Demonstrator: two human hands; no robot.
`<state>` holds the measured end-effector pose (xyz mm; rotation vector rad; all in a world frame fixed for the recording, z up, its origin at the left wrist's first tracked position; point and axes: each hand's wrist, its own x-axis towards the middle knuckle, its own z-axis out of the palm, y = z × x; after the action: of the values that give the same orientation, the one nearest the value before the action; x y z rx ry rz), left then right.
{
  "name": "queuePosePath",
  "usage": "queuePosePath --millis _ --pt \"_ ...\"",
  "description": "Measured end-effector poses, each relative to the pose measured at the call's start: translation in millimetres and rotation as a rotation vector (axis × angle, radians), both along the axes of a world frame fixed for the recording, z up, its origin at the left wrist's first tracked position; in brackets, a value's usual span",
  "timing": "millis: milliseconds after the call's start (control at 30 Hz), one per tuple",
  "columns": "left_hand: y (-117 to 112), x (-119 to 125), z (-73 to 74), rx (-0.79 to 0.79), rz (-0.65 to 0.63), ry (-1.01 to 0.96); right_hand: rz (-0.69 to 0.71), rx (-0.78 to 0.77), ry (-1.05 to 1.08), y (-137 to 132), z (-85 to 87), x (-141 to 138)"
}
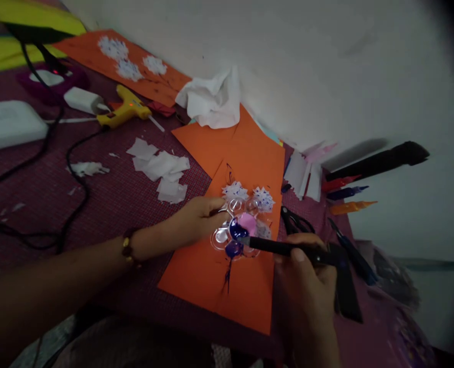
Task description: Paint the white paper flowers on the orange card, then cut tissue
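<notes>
My left hand (198, 217) grips the near-left rim of a clear plastic paint palette (234, 232) that rests on an orange paper sheet (227, 276). The palette's wells hold blue, purple and pink paint. My right hand (307, 271) is closed round a dark paintbrush (273, 247) whose tip sits in the blue paint well. Two white paper snowflakes (250, 196) lie on the orange sheet just beyond the palette. Thin dark painted lines run down the sheet below the palette.
A yellow glue gun (123, 110) and its black cable lie at the left. White paper scraps (161, 171), a crumpled white tissue (211, 102), black scissors (296, 222), coloured paint tubes (345, 194), another orange sheet with snowflakes (123, 61) and a white wall surround the work.
</notes>
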<state>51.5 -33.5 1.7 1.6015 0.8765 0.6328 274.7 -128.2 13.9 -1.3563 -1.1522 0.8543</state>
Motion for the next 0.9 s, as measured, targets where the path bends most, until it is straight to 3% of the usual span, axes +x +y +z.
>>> queuePosePath --millis 100,200,533,900 --pt "1 0 0.4 -0.056 0.012 0.001 0.050 0.070 0.132 13 -8.9 3" --pt "0 2 -2.3 -0.086 0.016 0.011 0.005 0.119 0.186 17 -11.0 8" --pt "-6 3 -2.5 -0.009 -0.038 0.116 0.006 0.055 0.102 12 -25.7 16" --pt "-15 3 3.1 0.111 -0.032 0.242 0.068 0.157 -0.169 15 -4.7 3"
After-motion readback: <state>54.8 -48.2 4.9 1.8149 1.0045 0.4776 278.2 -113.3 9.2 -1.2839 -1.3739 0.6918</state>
